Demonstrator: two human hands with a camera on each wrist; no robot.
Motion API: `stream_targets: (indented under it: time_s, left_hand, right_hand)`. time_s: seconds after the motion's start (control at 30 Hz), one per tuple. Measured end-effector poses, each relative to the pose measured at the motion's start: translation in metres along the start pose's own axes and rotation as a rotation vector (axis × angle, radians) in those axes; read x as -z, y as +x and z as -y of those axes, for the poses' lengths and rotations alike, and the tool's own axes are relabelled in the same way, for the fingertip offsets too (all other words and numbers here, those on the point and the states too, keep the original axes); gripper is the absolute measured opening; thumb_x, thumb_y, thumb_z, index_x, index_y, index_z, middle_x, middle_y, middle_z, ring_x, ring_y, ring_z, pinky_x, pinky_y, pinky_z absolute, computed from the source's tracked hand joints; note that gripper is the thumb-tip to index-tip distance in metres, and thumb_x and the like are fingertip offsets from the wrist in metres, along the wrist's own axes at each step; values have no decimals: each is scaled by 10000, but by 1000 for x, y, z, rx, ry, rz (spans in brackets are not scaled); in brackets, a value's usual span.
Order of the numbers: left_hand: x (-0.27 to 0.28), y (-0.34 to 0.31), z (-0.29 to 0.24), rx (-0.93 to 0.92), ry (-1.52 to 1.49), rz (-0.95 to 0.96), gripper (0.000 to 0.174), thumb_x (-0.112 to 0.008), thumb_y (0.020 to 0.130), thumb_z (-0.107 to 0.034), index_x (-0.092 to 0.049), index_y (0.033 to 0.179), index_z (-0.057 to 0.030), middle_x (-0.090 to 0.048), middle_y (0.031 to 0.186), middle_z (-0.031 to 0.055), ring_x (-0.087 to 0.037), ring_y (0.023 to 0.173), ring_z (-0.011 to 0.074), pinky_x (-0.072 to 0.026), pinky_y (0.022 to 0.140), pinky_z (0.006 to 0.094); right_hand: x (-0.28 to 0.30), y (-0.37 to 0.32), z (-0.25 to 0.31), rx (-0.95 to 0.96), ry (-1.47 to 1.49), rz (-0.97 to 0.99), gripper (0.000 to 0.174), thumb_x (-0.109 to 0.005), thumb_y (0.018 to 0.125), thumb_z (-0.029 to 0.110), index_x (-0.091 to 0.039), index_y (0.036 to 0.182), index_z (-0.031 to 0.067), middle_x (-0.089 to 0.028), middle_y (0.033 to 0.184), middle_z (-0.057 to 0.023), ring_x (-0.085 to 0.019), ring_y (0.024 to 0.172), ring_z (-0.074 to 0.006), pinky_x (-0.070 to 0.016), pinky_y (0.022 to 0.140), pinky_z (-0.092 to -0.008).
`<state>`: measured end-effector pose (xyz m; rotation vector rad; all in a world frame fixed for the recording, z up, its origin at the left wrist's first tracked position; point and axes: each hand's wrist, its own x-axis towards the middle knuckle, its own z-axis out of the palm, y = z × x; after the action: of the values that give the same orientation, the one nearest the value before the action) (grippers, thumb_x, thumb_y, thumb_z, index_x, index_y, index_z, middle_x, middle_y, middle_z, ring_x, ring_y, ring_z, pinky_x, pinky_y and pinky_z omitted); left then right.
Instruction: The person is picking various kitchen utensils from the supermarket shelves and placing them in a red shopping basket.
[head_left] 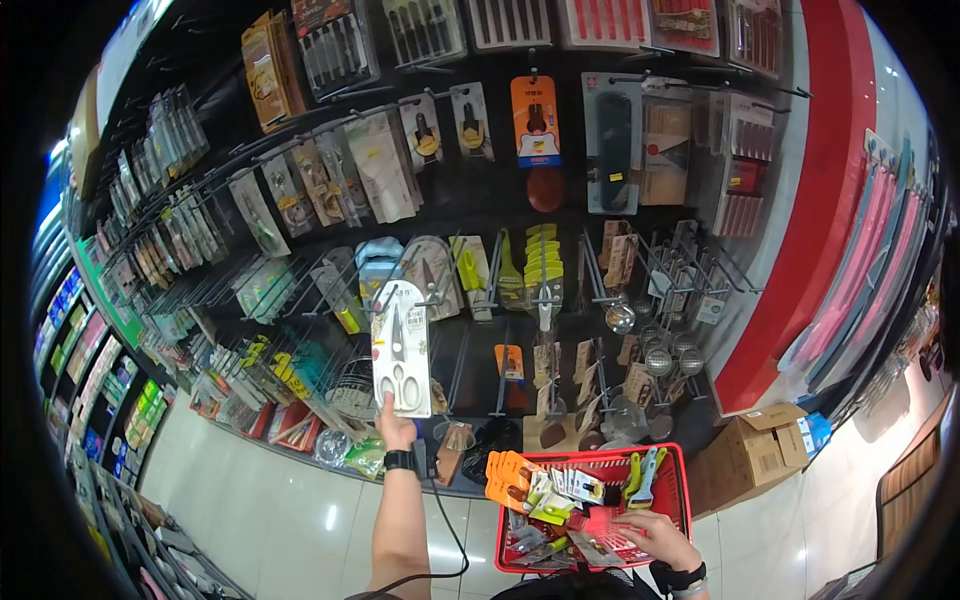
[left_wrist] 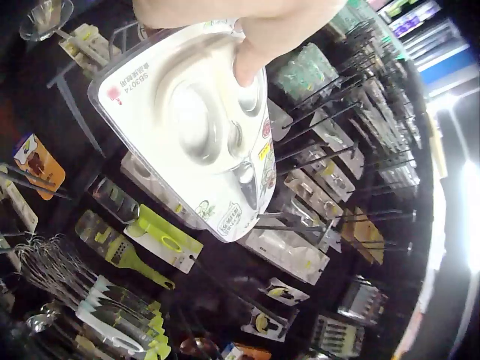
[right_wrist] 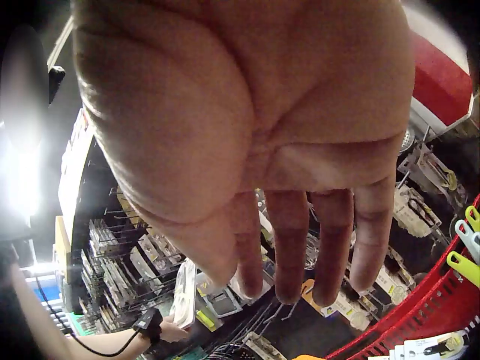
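Note:
A white blister pack of scissors point(head_left: 402, 350) is held up before the rack by my left hand point(head_left: 397, 428), which pinches its lower end. In the left wrist view, the thumb and fingers of the left hand point(left_wrist: 251, 26) grip one end of the pack point(left_wrist: 191, 124). My right hand point(head_left: 658, 538) is over the red basket point(head_left: 683, 490), fingers extended above the goods inside. The right wrist view shows the palm of the right hand point(right_wrist: 255, 135) with its fingers straight and nothing in them.
Hooks with packaged kitchen tools fill the black rack point(head_left: 480, 235). Orange cards point(head_left: 508, 480) and green-handled tools point(head_left: 634, 473) lie in the basket. A cardboard box point(head_left: 750, 460) stands on the floor to its right; cutting boards point(head_left: 850, 280) hang at the far right.

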<state>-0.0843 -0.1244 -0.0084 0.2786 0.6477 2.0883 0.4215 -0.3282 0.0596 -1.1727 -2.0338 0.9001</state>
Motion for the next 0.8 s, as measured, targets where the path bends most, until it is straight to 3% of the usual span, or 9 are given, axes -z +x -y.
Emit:
stream_targets:
  time_s: [0.07, 0.23, 0.27, 0.37, 0.5, 0.53, 0.6, 0.73, 0.8]
  left_hand:
    - [-5, 27, 17, 58, 19, -172, 440, -672, 828, -109, -473, 1208, -12, -551, 1165, 138, -567, 1030, 271, -462, 885, 460]
    - [-12, 95, 58, 247, -32, 135, 421, -615, 880, -209, -489, 1237, -25, -566, 1189, 124, -550, 1082, 276, -429, 942, 475]
    - [-15, 107, 66, 204, 30, 46, 417, -646, 862, -256, -519, 1183, -22, -604, 1101, 124, -601, 976, 278, -491, 812, 457]
    - [-25, 134, 70, 267, 347, -74, 424, -728, 786, -362, -566, 1010, -40, -635, 910, 106, -631, 753, 258, -457, 535, 416]
    - [-5, 179, 95, 392, 420, -112, 414, -697, 798, -414, -559, 1040, -108, -623, 914, 88, -564, 655, 274, -398, 492, 370]
    - [-9, 180, 95, 406, 430, -196, 427, -677, 817, -406, -530, 1080, -103, -618, 950, 88, -584, 706, 283, -375, 473, 369]
    - [-6, 171, 87, 385, 408, 53, 420, -642, 844, -390, -501, 1090, -80, -602, 996, 140, -600, 796, 311, -439, 468, 382]
    - [-20, 153, 68, 193, 597, 193, 451, -547, 897, -374, -483, 1102, 23, -600, 935, 228, -626, 815, 380, -565, 541, 432]
    - [4, 190, 56, 331, 701, 497, 490, -552, 896, -361, -465, 1095, 78, -602, 897, 242, -634, 787, 386, -579, 601, 431]
  right_hand:
    - [1, -2, 2, -9, 1, -10, 206, -641, 822, 126, -641, 988, 3, -646, 968, -155, -618, 896, -326, -497, 777, -359]
    - [-2, -10, 0, -70, -19, -49, 204, -642, 827, 125, -641, 992, 4, -651, 948, -153, -624, 887, -321, -500, 771, -355]
    - [-3, -12, -1, -86, -17, -55, 204, -642, 829, 124, -641, 993, 3, -653, 943, -153, -626, 885, -318, -501, 769, -353]
    - [-8, -17, -7, -102, -24, -70, 207, -639, 836, 132, -643, 999, 4, -655, 943, -153, -632, 889, -309, -503, 771, -346]
    - [-18, -27, -14, -120, -51, -132, 210, -641, 841, 156, -648, 988, 6, -656, 923, -148, -637, 854, -291, -508, 731, -343]
    - [-17, -30, -12, -271, -24, -29, 221, -615, 839, 88, -632, 1044, 7, -641, 1000, -157, -616, 953, -298, -492, 820, -349]
    - [-25, -35, -15, -220, -38, -113, 190, -627, 853, 165, -646, 961, 9, -649, 899, -154, -633, 804, -293, -504, 700, -350]
    - [-34, -48, -21, -334, -43, -116, 187, -608, 861, 149, -636, 980, 7, -647, 897, -160, -633, 819, -305, -504, 703, -355]
    - [-38, -54, -26, -262, -85, -157, 184, -604, 859, 139, -637, 982, 5, -647, 902, -165, -630, 833, -315, -505, 707, -366]
